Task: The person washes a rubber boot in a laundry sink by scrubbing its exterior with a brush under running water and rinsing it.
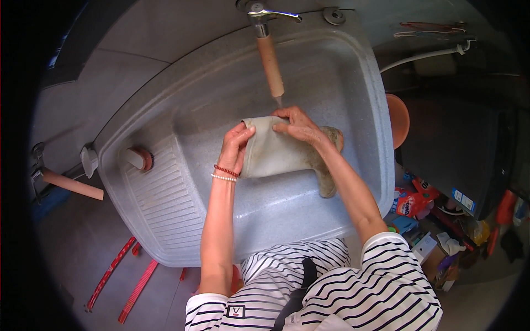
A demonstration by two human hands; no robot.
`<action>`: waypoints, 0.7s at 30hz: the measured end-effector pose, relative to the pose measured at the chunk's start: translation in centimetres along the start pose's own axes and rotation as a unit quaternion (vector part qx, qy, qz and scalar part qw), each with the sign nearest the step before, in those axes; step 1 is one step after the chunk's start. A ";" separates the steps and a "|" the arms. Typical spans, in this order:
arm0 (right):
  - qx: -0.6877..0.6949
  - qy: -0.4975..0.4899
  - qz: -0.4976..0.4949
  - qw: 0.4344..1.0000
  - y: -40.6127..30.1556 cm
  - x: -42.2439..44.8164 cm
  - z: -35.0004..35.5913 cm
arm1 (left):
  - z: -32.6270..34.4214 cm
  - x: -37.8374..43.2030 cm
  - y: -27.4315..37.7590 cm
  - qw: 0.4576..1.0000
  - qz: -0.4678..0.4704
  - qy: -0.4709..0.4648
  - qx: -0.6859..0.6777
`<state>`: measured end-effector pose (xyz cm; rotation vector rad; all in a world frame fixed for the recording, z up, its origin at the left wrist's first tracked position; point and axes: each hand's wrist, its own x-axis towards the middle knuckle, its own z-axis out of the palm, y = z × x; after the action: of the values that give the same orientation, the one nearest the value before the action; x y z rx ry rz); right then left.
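Observation:
A pale, dirt-stained boot [277,153] lies on its side over the basin of a grey laundry sink [265,223], its shaft towards the left and its brownish foot at the right. My left hand [236,147] grips the rim of the shaft between thumb and fingers. At the upper side of the shaft, my right hand [296,126] pinches the material; its wrist passes in front of the boot's ankle. Just above that hand ends an orange hose on the faucet [271,66], with water coming from its tip.
A scrub brush [140,158] rests on the ribbed washboard at the left. Beyond the sink's right rim are an orange basin [397,121], a dark box-like object [447,153] and detergent bags [414,200]. A second faucet with a pink hose [73,185] is at the far left.

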<state>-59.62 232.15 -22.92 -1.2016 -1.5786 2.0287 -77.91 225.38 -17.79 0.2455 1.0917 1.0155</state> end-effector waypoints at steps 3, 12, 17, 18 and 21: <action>-0.019 0.039 -0.028 0.999 0.1 0.0 0.8 | 0.4 1.3 1.1 0.995 -0.090 0.006 0.051; -0.185 0.192 0.132 0.955 -0.7 4.2 1.0 | -0.5 4.3 -2.5 0.956 0.034 0.102 0.275; -0.018 0.086 0.093 0.992 -0.7 3.1 -1.3 | 1.1 2.7 -0.7 0.966 0.024 0.083 0.245; 0.043 0.045 0.109 0.992 -1.1 2.9 -1.4 | 0.9 2.6 -0.7 0.965 0.024 0.085 0.246; -0.046 0.074 0.151 0.985 -2.6 3.0 -0.7 | 0.2 2.5 -0.8 0.972 0.024 0.081 0.218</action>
<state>-61.55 235.48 -21.86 -1.6749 -1.5096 1.9999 -77.08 226.94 -19.71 0.5528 1.4608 0.8384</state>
